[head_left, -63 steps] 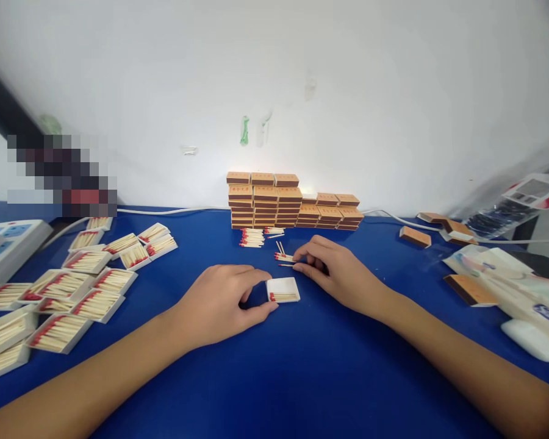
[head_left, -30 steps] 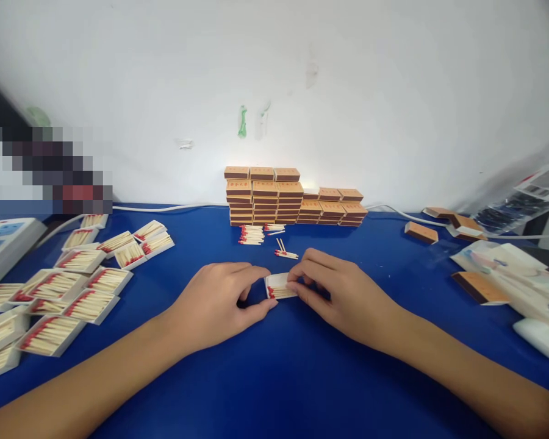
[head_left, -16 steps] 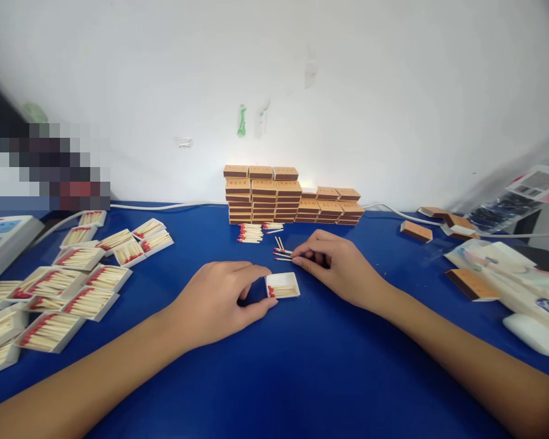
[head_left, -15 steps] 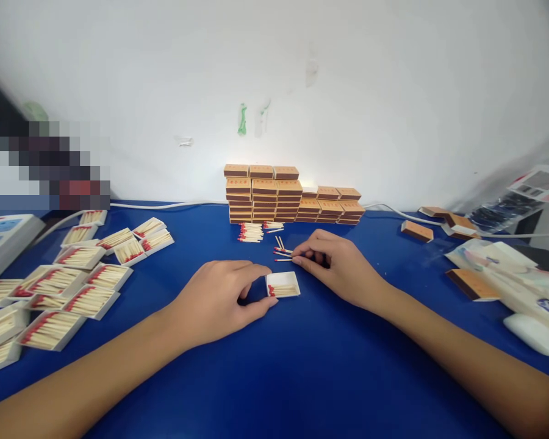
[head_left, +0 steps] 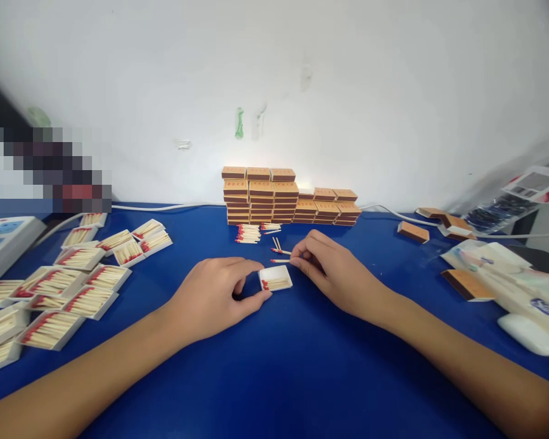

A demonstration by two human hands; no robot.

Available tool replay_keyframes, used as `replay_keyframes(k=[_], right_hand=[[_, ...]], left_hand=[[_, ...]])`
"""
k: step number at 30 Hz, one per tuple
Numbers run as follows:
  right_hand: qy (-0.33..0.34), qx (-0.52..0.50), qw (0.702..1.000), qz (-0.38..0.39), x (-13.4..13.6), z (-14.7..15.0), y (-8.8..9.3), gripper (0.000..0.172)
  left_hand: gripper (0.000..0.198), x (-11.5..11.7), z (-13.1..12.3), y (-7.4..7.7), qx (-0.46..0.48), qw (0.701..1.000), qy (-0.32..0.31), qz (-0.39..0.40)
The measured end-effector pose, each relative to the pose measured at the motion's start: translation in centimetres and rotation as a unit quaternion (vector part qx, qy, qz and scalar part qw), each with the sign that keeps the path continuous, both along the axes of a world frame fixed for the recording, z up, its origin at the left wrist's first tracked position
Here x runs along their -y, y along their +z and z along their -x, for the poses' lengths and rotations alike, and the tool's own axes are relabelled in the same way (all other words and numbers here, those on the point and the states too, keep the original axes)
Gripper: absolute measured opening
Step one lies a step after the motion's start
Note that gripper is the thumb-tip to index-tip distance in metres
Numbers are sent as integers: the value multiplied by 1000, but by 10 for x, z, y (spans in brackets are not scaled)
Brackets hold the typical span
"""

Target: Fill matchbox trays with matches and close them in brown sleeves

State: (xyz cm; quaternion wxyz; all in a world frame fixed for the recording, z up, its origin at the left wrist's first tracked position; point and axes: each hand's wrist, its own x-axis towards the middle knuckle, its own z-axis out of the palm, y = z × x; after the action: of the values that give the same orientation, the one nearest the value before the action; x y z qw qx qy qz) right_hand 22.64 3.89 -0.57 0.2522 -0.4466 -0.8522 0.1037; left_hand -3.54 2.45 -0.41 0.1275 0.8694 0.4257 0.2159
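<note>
My left hand (head_left: 219, 296) grips the left end of a white matchbox tray (head_left: 276, 273) between thumb and forefinger. A thin layer of red-headed matches (head_left: 277, 283) lies along the tray's near side. Just right of the tray, my right hand (head_left: 327, 262) is closed in a pinch on the tail end of a match (head_left: 280, 261), whose red head points left. Beside its fingertips a few more loose matches (head_left: 277, 244) lie on the blue table. Farther back, a small pile of matches (head_left: 248, 233) sits in front of the stacked boxes.
Closed matchboxes (head_left: 260, 201) are stacked against the wall. Many filled trays (head_left: 52, 329) spread over the left side, near a white power strip (head_left: 18, 241). At right are loose matchboxes (head_left: 413, 231), a tissue pack (head_left: 526, 286) and a white rounded object (head_left: 528, 334).
My left hand and the tray have shifted slightly left and up in view, and the tray now sits a little tilted. The right hand stays at the loose matches, its fingers still pinched.
</note>
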Motion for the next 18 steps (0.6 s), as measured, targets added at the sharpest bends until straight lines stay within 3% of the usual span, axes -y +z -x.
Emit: replay_keyframes(k=[5,8,12,15,18], right_hand=[[42,40,997,-52,19,11,4,9],[49,16,998,-29,21,13,2,10],[34,-43,998,-18,0,6,1,19],[56,-7,998,-39,-26,2,0,37],[90,29,995,-38,-46,3,-2,35]], left_hand=[[28,-2,1,0,-2,1000,16,-2],[28,-2,0,0,-8,1000,8,-4],[30,0,0,0,-11,1000,-7,-3],[29,1,-1,1,-16,1000,-17,-2],[29,0,-1,1,-21,1000,-17,-3]])
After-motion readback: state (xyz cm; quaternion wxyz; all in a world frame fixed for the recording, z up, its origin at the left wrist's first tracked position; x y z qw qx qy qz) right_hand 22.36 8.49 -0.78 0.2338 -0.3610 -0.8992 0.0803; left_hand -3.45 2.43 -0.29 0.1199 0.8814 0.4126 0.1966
